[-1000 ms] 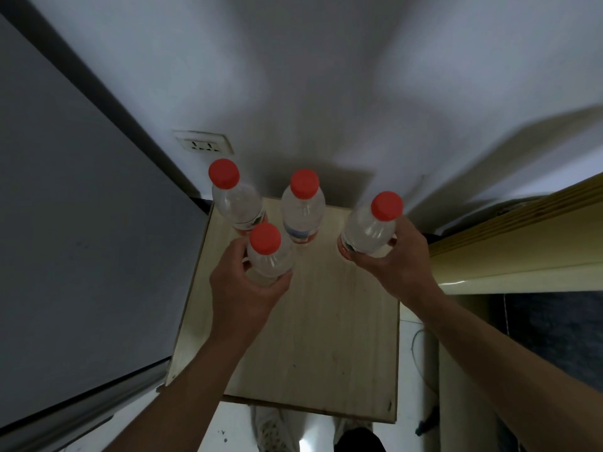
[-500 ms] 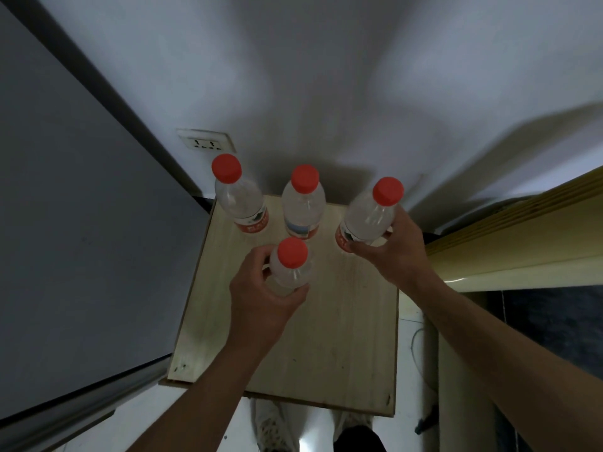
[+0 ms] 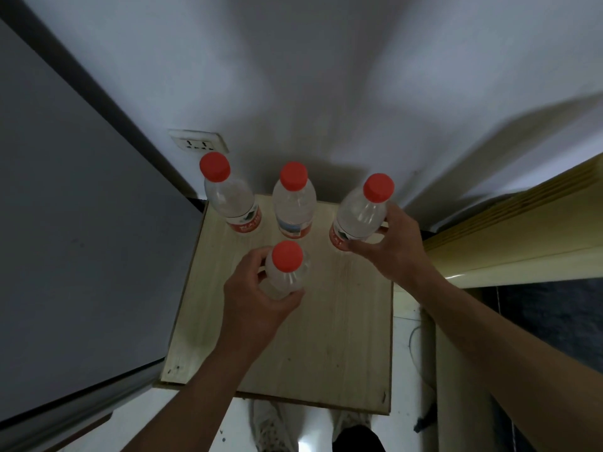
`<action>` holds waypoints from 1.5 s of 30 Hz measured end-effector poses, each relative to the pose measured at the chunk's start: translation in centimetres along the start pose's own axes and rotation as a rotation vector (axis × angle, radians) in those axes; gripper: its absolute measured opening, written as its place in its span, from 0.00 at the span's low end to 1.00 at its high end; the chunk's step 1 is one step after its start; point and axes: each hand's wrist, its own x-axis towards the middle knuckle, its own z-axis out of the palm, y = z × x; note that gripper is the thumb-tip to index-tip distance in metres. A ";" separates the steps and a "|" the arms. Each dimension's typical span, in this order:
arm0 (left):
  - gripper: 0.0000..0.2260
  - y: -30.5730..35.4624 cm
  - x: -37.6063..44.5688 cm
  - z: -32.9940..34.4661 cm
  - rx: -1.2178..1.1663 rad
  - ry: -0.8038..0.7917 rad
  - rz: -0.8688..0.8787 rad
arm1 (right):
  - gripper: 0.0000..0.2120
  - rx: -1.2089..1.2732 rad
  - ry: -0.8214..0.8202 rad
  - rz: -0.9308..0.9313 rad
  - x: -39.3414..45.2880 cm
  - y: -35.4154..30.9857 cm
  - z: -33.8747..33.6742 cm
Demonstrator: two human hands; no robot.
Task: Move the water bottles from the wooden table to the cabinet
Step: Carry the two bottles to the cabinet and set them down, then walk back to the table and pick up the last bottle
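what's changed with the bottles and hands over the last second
The left hand has drawn its bottle away from the back pair, toward the person and the table's middle. The right hand keeps its grip on the right bottle, which looks slightly raised and tilted. The back-left bottle and the middle bottle stay standing at the far edge of the wooden table.

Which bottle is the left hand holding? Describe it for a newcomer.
Find the wooden table below the wall socket. Four red-capped bottles are there; the left hand grips the nearest bottle, alone in front of the other three.
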 end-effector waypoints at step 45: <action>0.27 33.2 5.6 -19.4 0.476 -0.120 0.220 | 0.30 -0.354 0.042 -0.118 -9.0 -32.6 -23.5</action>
